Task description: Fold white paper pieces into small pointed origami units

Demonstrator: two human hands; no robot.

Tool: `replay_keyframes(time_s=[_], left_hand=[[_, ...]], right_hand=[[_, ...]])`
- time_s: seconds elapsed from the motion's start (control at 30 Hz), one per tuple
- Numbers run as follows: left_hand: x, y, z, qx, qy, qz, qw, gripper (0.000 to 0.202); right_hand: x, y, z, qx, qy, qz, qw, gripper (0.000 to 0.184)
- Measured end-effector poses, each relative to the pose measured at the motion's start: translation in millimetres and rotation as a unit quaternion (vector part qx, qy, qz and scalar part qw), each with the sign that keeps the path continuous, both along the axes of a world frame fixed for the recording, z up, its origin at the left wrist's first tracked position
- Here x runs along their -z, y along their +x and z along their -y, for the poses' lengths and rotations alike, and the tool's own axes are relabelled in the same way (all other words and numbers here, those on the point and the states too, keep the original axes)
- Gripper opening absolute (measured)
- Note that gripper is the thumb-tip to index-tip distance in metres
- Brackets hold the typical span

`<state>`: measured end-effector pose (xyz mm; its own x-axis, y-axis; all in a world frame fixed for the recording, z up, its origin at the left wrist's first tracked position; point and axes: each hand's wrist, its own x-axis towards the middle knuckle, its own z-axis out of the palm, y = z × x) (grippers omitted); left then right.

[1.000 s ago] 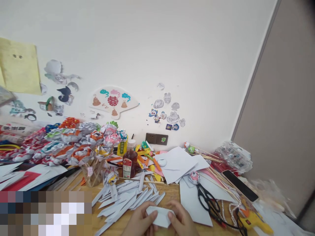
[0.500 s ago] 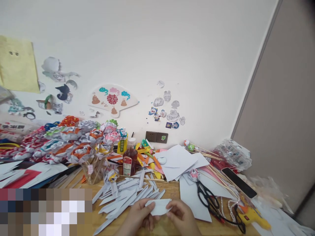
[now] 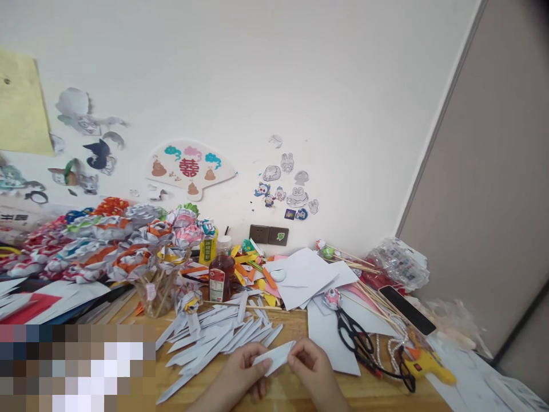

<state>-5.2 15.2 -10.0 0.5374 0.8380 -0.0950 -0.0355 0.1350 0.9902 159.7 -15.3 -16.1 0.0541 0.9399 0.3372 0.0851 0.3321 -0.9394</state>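
A small folded strip of white paper (image 3: 275,357) is held between my two hands just above the wooden table, tilted up to the right. My left hand (image 3: 250,369) pinches its left end, thumb on top and fingers curled beneath. The right end is pinched by my right hand (image 3: 309,366) between thumb and fingertips. Just beyond my left hand spreads a pile of folded white paper strips (image 3: 227,332). Black-handled scissors (image 3: 355,335) lie to the right, over white sheets (image 3: 326,343).
Behind the strips stand a bottle of dark red liquid (image 3: 221,273) and a clear cup of sticks (image 3: 155,294). Paper flowers (image 3: 132,260) crowd the back left. A phone (image 3: 407,310) and a yellow glue gun (image 3: 429,366) lie at right. The lower left corner is pixelated.
The paper, lying level and wider before, is now narrower and slanted, its right end higher. Both hands still pinch it. The whole view has shifted slightly.
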Motion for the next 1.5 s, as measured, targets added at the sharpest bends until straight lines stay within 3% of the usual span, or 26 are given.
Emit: replay_keyframes(time_s=[0.23,0.5,0.83,1.5], left_hand=[[-5.2,3,11,-0.017,0.068,-0.082,0.994,0.030],[-0.9,0,6,0.020,0.043,-0.070,0.996,0.036],[-3.1,2,4,0.019,0.034,-0.075,0.996,0.038],[5.3,3,3,0.022,0.022,-0.066,0.997,0.040]], right_hand=[[1.9,-5,2,0.015,-0.032,0.035,0.999,0.010],[1.4,-7,2,0.018,-0.050,0.030,0.998,0.006],[-7.1,-9,5,-0.016,-0.072,0.003,0.997,0.007],[11.4,-7,-1,0.019,-0.059,0.012,0.998,0.010]])
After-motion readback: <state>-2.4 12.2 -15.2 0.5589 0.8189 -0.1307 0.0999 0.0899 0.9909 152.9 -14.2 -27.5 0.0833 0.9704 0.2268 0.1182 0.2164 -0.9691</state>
